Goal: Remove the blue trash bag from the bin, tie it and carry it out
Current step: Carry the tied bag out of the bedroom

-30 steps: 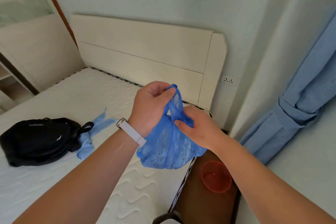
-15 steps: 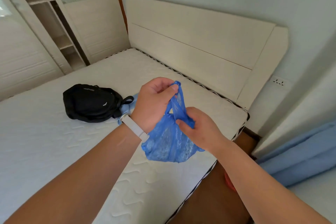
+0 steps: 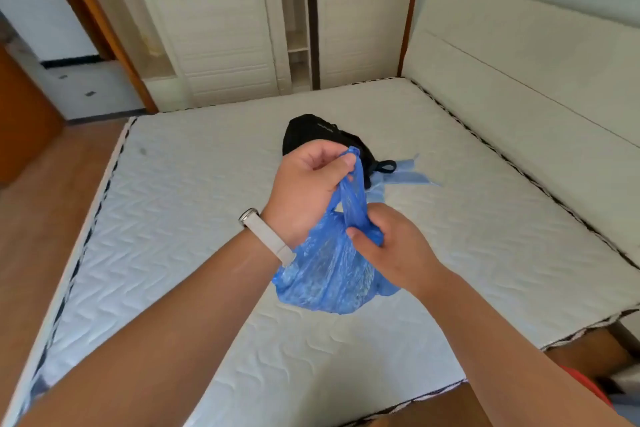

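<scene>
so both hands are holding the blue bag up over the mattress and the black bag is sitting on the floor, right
Not quite. The head view shows the black bag lying on the mattress, not the floor. The rest holds: the left hand and right hand hold the blue bag above it.

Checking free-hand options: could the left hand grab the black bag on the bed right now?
Probably not. The left hand is pinching the trash bag handle, and the right hand grips its neck. The black bag lies just beyond on the mattress, unobstructed, so it would need to let go first.

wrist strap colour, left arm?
White or off-white strap with a silver case, on the left wrist; head view.
</scene>
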A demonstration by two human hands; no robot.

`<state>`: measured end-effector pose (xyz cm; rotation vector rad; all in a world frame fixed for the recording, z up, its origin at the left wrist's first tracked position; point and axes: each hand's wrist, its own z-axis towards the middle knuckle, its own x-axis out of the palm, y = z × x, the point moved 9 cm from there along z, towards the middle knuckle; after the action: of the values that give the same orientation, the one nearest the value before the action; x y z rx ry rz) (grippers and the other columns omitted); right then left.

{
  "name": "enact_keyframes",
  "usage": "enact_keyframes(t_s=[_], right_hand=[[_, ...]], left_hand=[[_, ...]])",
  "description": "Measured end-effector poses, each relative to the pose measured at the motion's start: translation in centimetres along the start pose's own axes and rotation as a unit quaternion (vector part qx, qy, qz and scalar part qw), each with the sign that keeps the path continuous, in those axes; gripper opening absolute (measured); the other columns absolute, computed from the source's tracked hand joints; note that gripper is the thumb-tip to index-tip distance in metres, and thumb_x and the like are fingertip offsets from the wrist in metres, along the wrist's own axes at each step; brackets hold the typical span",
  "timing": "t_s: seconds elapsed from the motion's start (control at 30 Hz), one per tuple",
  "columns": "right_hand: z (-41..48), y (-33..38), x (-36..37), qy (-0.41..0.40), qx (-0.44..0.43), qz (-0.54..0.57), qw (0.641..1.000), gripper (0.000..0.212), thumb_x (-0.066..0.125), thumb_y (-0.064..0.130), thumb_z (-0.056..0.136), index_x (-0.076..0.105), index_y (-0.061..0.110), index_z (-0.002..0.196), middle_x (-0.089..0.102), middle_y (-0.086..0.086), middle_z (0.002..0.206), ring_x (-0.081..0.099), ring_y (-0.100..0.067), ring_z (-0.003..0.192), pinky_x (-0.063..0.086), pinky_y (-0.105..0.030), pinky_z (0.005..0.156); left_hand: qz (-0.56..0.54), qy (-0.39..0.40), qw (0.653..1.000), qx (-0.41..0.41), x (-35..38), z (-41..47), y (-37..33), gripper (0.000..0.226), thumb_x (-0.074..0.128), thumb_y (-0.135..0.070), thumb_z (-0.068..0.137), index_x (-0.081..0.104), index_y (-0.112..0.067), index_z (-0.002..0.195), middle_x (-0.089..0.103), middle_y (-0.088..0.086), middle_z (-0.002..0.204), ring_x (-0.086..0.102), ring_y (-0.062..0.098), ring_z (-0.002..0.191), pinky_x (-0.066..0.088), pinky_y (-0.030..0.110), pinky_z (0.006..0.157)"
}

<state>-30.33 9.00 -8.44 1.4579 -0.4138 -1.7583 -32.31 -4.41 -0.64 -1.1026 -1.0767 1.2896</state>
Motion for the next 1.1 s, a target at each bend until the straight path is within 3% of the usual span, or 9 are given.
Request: enact_keyframes(t_s=[0.1, 0.3, 0.47, 0.7, 0.83, 0.97, 1.03, 1.1], right_hand=[[1.0, 4.9, 5.4, 0.032, -0.042, 0.002, 0.999, 0.021, 0.061, 0.034, 0.087, 0.048, 0.022, 0.076, 0.048, 0.01, 0.071, 0.049, -0.008, 0.069, 0.038, -0.021, 0.061], [2.1, 13.6, 15.7, 0.136, -0.116, 0.004, 0.984, 0.027, 0.053, 0.048, 0.084, 0.057, 0.022, 0.092, 0.059, 0.008, 0.086, 0.055, -0.012, 0.079, 0.048, -0.032, 0.072], [0.7, 20.9, 23.1, 0.226, -0.191, 0.037, 0.954, 0.019, 0.06, 0.039, 0.086, 0.057, 0.022, 0.092, 0.059, 0.008, 0.086, 0.056, -0.01, 0.081, 0.048, -0.03, 0.073], [-3.1, 29.9, 32.4, 0.334, -0.3, 0.075, 0.89, 0.023, 0.06, 0.043, 0.084, 0.056, 0.02, 0.089, 0.057, 0.007, 0.085, 0.054, -0.012, 0.08, 0.048, -0.033, 0.073], [-5.8, 34.4, 36.4, 0.389, -0.344, 0.1, 0.849, 0.023, 0.059, 0.044, 0.085, 0.054, 0.022, 0.085, 0.056, 0.008, 0.082, 0.053, -0.01, 0.078, 0.048, -0.032, 0.071], [-7.6, 38.0, 39.2, 0.436, -0.386, 0.133, 0.802, 0.015, 0.062, 0.038, 0.086, 0.048, 0.034, 0.085, 0.052, 0.017, 0.079, 0.051, 0.001, 0.079, 0.039, -0.015, 0.069], [-8.2, 39.4, 40.4, 0.461, -0.403, 0.145, 0.777, 0.012, 0.062, 0.038, 0.086, 0.052, 0.032, 0.087, 0.055, 0.017, 0.083, 0.052, 0.002, 0.082, 0.039, -0.014, 0.071], [-8.7, 40.7, 41.6, 0.484, -0.415, 0.156, 0.754, 0.016, 0.061, 0.039, 0.086, 0.058, 0.025, 0.095, 0.06, 0.012, 0.09, 0.054, -0.003, 0.087, 0.045, -0.021, 0.076]], left_hand=[[-0.006, -0.049, 0.999, -0.003, -7.5, -2.0, 0.1, 0.01, 0.063, -0.008, 0.087, 0.068, -0.015, 0.081, 0.067, 0.013, 0.081, 0.061, 0.021, 0.075, 0.052, 0.042, 0.077], [-0.027, -0.163, 0.986, -0.025, -21.2, -7.6, 0.8, 0.014, 0.064, -0.009, 0.085, 0.069, -0.018, 0.076, 0.067, 0.005, 0.074, 0.06, 0.021, 0.073, 0.05, 0.042, 0.075], [-0.027, -0.27, 0.962, -0.023, -30.1, -14.1, 0.3, 0.006, 0.062, -0.007, 0.087, 0.066, -0.009, 0.082, 0.066, 0.005, 0.072, 0.06, 0.017, 0.068, 0.05, 0.033, 0.068], [0.015, -0.412, 0.911, -0.024, -39.6, -24.8, -0.7, 0.008, 0.062, -0.007, 0.087, 0.067, -0.01, 0.081, 0.067, 0.006, 0.071, 0.058, 0.018, 0.066, 0.047, 0.028, 0.063], [0.014, -0.484, 0.874, -0.027, -43.1, -30.2, -1.2, 0.004, 0.063, -0.008, 0.086, 0.067, -0.007, 0.084, 0.066, 0.011, 0.074, 0.059, 0.024, 0.07, 0.047, 0.036, 0.068], [0.026, -0.547, 0.836, -0.024, -45.6, -34.1, -2.1, 0.005, 0.062, -0.006, 0.087, 0.066, -0.003, 0.084, 0.064, 0.013, 0.074, 0.055, 0.029, 0.073, 0.047, 0.041, 0.071], [0.035, -0.577, 0.815, -0.025, -46.6, -35.8, -2.4, 0.006, 0.062, -0.006, 0.087, 0.065, -0.001, 0.085, 0.065, 0.008, 0.07, 0.057, 0.027, 0.07, 0.049, 0.037, 0.068], [0.045, -0.603, 0.796, -0.027, -47.5, -37.2, -2.9, 0.006, 0.061, -0.005, 0.088, 0.064, -0.001, 0.086, 0.068, 0.003, 0.066, 0.061, 0.021, 0.065, 0.051, 0.03, 0.063]])
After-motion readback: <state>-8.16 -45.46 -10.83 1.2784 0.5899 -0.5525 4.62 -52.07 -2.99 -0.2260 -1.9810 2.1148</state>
